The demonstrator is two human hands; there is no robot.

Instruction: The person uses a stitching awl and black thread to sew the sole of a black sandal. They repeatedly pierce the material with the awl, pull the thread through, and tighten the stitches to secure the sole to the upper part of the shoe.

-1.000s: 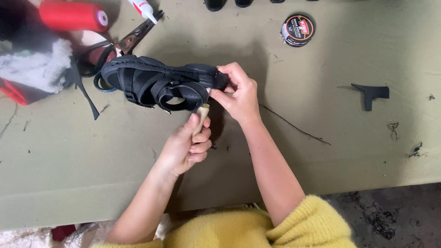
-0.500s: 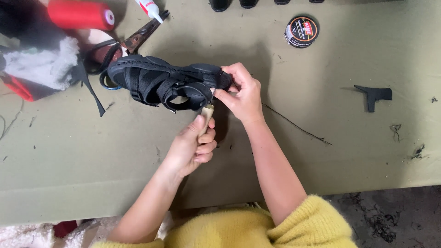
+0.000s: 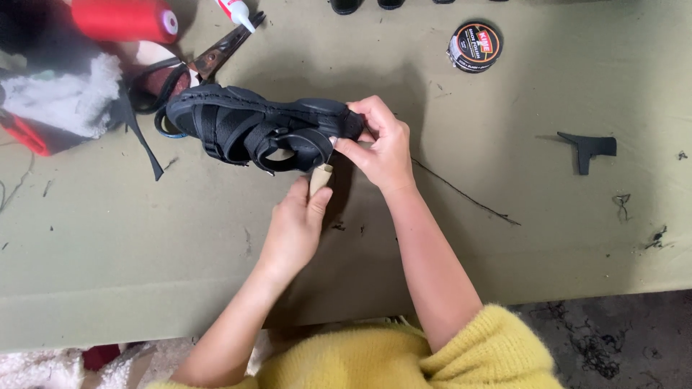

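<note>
My right hand [image 3: 382, 148] pinches the black sandal's [image 3: 259, 130] heel end, its long axis running left over the desk [image 3: 577, 238]. My left hand [image 3: 295, 227], just below, grips a tan-handled tool [image 3: 320, 177] pointing up at it.

The sandal [image 3: 259, 130] is black all over, straps and sole alike, and the tool handle [image 3: 319, 178] below it is pale tan. The table [image 3: 540, 238] is a dull olive green (speckled with dark scraps), with a red spool [image 3: 126, 19], a black round tin [image 3: 474, 47] with a red-and-white label, and white fluff [image 3: 61, 97]. The sleeves [image 3: 476, 353] are fuzzy yellow.
</note>
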